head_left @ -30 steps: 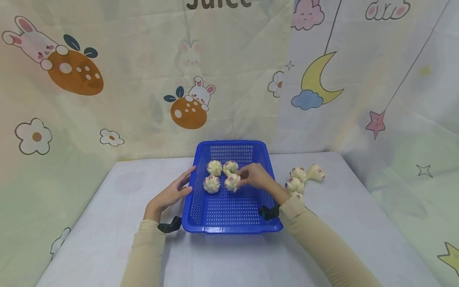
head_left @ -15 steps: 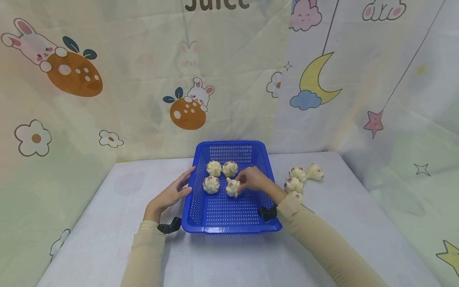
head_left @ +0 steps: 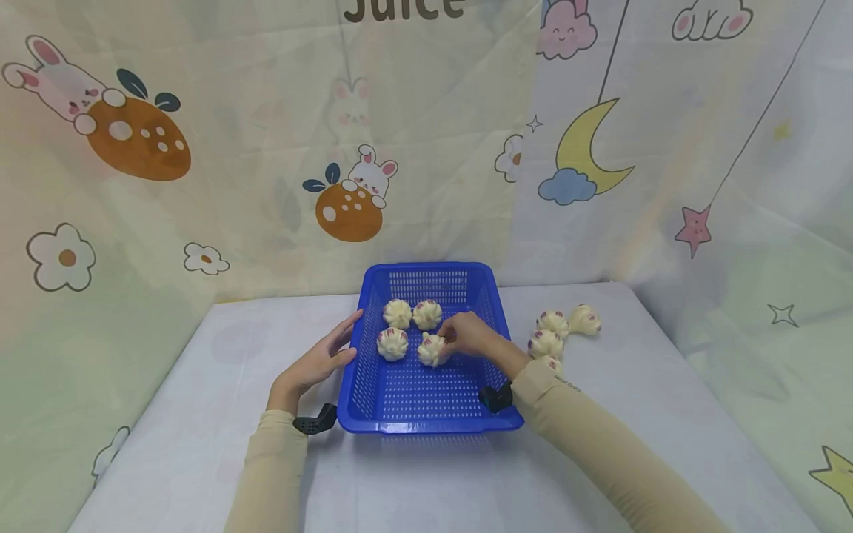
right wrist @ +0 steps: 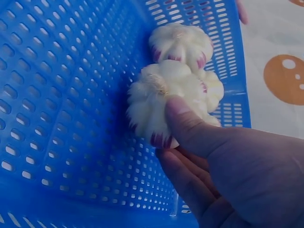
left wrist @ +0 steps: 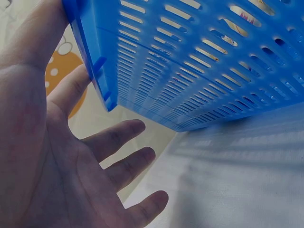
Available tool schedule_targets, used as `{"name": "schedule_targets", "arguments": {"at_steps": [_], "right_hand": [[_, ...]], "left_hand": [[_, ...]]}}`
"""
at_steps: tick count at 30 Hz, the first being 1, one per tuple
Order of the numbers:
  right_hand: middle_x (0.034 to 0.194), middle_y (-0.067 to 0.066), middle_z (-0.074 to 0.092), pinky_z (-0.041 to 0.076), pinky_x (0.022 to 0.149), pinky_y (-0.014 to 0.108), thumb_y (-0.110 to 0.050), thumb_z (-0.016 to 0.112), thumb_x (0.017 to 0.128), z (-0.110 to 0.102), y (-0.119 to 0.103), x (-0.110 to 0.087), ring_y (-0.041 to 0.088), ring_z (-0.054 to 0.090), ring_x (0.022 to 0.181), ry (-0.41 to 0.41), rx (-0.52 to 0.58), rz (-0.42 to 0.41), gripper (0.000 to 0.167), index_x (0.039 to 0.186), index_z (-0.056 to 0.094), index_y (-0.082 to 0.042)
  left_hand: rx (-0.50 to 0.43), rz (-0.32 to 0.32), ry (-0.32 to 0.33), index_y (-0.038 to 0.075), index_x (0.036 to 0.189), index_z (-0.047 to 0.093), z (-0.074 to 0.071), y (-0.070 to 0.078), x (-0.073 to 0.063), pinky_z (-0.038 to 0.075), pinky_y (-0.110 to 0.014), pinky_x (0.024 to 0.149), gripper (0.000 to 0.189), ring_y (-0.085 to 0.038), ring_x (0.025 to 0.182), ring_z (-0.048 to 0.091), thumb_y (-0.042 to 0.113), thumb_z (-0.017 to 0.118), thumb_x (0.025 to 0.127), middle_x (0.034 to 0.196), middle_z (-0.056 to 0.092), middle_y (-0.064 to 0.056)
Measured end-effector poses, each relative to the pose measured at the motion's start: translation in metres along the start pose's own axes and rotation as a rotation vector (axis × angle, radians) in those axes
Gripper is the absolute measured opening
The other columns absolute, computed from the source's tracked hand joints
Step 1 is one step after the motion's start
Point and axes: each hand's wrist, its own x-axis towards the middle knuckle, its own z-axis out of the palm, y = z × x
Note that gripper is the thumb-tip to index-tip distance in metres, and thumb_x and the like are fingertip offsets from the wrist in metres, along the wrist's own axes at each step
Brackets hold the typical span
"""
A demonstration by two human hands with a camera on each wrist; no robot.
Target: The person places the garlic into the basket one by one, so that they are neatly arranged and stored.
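Note:
My right hand [head_left: 472, 334] pinches a white, purple-streaked garlic bulb [head_left: 430, 350] between thumb and fingers, low inside the blue plastic basket [head_left: 433, 427]. In the right wrist view the thumb lies on the near side of this garlic bulb [right wrist: 147, 107], with fingers beneath it. Several other bulbs sit in the basket: one garlic bulb [head_left: 392, 344] to its left and two farther back, including a garlic bulb [head_left: 427, 314]. My left hand [head_left: 309, 370] touches the basket's left rim with thumb and a finger, its other fingers spread out, as the left wrist view shows.
Right of the basket, several garlic bulbs [head_left: 546, 343] lie close together on the white tabletop [head_left: 640, 414]. A cloth backdrop [head_left: 266, 185] printed with cartoons hangs behind the table and at both sides. Each wrist wears a black device [head_left: 316, 420].
My right hand has brought the garlic bulb slightly down and toward me, apart from the bulb behind it. The left hand stays at the basket rim.

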Motion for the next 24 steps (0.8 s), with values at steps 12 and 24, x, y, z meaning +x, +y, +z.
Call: {"name": "schedule_targets", "arguments": {"at_steps": [12, 24], "right_hand": [[0.096, 0.006, 0.074, 0.055, 0.081, 0.03, -0.025, 0.078, 0.077, -0.0001, -0.0007, 0.0028, 0.016, 0.069, 0.087, 0.004, 0.005, 0.029, 0.035, 0.104, 0.073, -0.005], [0.096, 0.006, 0.074, 0.055, 0.083, 0.031, -0.029, 0.078, 0.077, 0.0023, 0.0029, 0.0067, 0.017, 0.07, 0.089, 0.021, -0.001, 0.025, 0.038, 0.105, 0.072, -0.004]], "left_hand": [[0.001, -0.005, 0.005, 0.05, 0.146, 0.019, 0.0002, -0.0018, 0.0007, 0.016, -0.073, 0.106, 0.068, -0.038, 0.147, 0.007, 0.041, 0.059, 0.091, 0.161, 0.01, -0.002], [-0.004, -0.007, 0.002, 0.05, 0.146, 0.019, 0.0003, -0.001, 0.0008, 0.015, -0.073, 0.106, 0.068, -0.039, 0.147, 0.006, 0.041, 0.059, 0.091, 0.161, 0.008, -0.001]]}}
